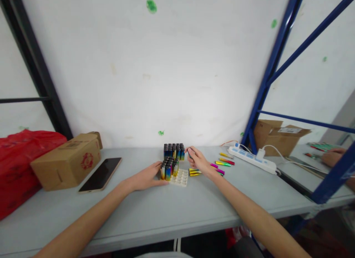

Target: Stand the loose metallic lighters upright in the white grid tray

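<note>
A white tray (181, 177) with round holes lies on the grey table, its left part filled with upright black-topped shiny cylinders (168, 172). My left hand (148, 176) rests at the tray's left edge, thumb and fingers apart around the corner, touching it. Behind stands a second group of black-topped cylinders (174, 150). My right hand (196, 159) is raised right of that group, its fingers pinched on a small dark item that I cannot make out. Under and beside my right wrist lie loose shiny tubes in gold (195, 172), magenta, green and red.
A black phone (101, 174), a cardboard box (69, 160) and a red bag (24, 162) stand at the left. At the right are a white power strip (251, 160), a blue rack post (266, 80), an open carton (277, 138) and another person's hand (334, 156).
</note>
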A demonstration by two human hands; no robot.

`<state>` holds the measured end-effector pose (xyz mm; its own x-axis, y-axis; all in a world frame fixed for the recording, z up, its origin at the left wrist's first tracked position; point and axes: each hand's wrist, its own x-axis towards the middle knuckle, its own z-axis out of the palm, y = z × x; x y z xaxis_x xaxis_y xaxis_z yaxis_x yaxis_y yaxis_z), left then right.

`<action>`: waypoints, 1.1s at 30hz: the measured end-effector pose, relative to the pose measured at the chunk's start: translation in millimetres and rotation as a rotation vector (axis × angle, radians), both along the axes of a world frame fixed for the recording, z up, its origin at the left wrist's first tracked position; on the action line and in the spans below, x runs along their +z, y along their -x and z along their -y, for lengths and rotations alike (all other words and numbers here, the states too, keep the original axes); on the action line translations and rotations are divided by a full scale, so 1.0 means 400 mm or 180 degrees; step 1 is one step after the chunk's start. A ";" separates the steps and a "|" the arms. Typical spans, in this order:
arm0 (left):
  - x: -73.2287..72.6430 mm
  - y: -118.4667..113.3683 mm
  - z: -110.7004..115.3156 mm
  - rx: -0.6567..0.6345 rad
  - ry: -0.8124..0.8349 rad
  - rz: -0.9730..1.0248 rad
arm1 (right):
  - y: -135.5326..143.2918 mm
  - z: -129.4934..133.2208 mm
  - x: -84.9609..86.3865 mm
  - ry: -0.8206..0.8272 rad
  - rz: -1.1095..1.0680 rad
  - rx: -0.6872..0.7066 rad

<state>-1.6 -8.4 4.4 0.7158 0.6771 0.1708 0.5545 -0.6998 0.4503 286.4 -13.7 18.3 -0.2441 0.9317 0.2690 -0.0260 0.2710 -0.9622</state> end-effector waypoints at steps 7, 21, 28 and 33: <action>-0.002 -0.002 -0.003 0.0030 0.0024 -0.0013 | -0.027 -0.001 -0.025 -0.1018 0.1193 -0.1109; 0.005 -0.005 0.000 0.0009 0.0042 0.0020 | -0.022 0.031 -0.010 -0.1271 0.1787 -0.1119; 0.010 -0.007 0.004 0.0051 0.0065 0.0048 | -0.014 0.029 -0.026 -0.1232 0.1915 -0.1255; 0.009 -0.005 0.003 0.0021 0.0017 -0.0057 | -0.013 0.036 -0.019 -0.1351 0.1871 -0.1304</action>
<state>0.3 -9.5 7.9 0.7143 0.6826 0.1543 0.5671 -0.6937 0.4440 291.8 -28.0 10.6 -0.1179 0.8255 0.5519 0.6284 0.4924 -0.6022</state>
